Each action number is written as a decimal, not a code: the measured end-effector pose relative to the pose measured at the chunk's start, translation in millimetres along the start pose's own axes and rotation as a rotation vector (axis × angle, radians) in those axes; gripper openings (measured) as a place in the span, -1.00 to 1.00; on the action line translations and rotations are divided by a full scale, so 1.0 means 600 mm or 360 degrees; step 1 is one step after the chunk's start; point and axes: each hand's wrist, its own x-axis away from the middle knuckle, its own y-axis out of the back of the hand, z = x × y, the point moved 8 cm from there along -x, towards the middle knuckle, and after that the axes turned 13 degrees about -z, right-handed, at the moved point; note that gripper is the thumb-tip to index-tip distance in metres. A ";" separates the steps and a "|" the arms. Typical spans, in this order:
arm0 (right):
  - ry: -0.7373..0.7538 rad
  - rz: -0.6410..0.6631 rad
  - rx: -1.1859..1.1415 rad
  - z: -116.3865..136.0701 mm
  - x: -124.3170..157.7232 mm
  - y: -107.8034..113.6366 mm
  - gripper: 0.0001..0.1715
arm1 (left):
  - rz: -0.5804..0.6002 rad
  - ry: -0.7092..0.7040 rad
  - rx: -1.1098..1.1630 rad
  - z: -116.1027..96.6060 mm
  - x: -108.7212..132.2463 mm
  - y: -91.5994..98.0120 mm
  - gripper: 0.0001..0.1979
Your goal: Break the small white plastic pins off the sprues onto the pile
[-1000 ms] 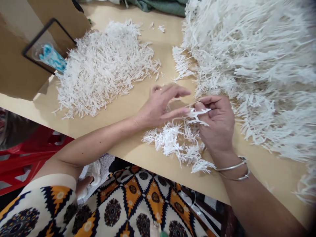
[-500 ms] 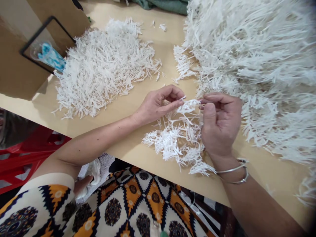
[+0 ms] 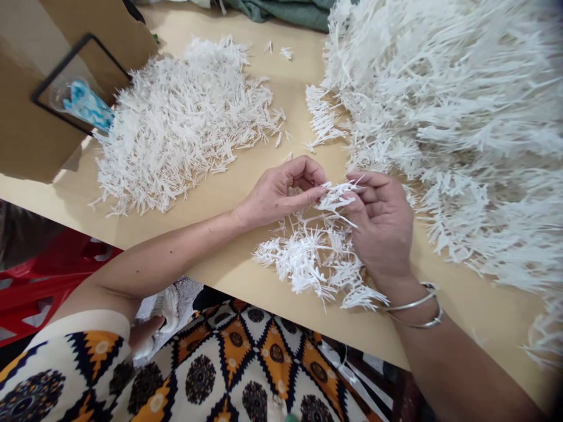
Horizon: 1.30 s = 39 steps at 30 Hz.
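Between my two hands is a white branched plastic sprig (image 3: 336, 195), raised a little above the tabletop. My left hand (image 3: 285, 187) pinches its left end between thumb and forefinger. The thumb and fingers of my right hand (image 3: 380, 220) close on its right end; a silver bangle circles that wrist. Just below them, a small heap of white sprigs (image 3: 303, 258) lies on the table, partly covered by my right hand. Whether the held sprig is still joined to the strands beneath I cannot tell.
A pile of short white sprigs (image 3: 185, 117) spreads at the left. Long white branched strands form a large heap (image 3: 457, 117) at the right. A cardboard box (image 3: 26, 129) and a plastic cup with blue-and-white contents (image 3: 85, 102) stand far left. Green cloth (image 3: 285, 12) lies at the back.
My right hand has moved left, toward my left hand, and its fingers have taken a new grip on the sprig. My left hand stays nearly in place. The view has shifted slightly.
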 end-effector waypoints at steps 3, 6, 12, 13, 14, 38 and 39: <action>-0.0056 -0.0099 -0.0059 -0.008 -0.002 0.009 -0.76 | 0.0033 -0.0044 -0.0042 -0.005 0.002 -0.002 -0.77; -0.0104 -0.0131 -0.0128 -0.021 -0.003 0.014 -0.77 | 0.0130 -0.0160 -0.0155 -0.014 0.006 -0.010 -0.78; -0.0221 -0.0122 -0.0421 -0.026 -0.007 0.013 -0.69 | 0.0146 -0.0076 -0.0080 -0.005 0.005 -0.013 -0.78; -0.0207 -0.0066 -0.0460 -0.023 -0.008 0.009 -0.67 | 0.0107 -0.0027 -0.0040 0.000 0.003 -0.010 -0.76; -0.0179 0.0018 -0.0469 -0.020 -0.007 0.003 -0.61 | 0.0062 0.0012 0.0001 0.004 0.001 -0.007 -0.73; 0.0204 0.0112 0.0327 0.012 0.004 -0.015 -0.92 | 0.0016 -0.0043 -0.0062 -0.005 -0.003 -0.003 -0.69; 0.0247 0.0108 0.0297 0.016 0.004 -0.013 -0.92 | 0.0021 0.0026 -0.0037 0.000 -0.003 -0.002 -0.66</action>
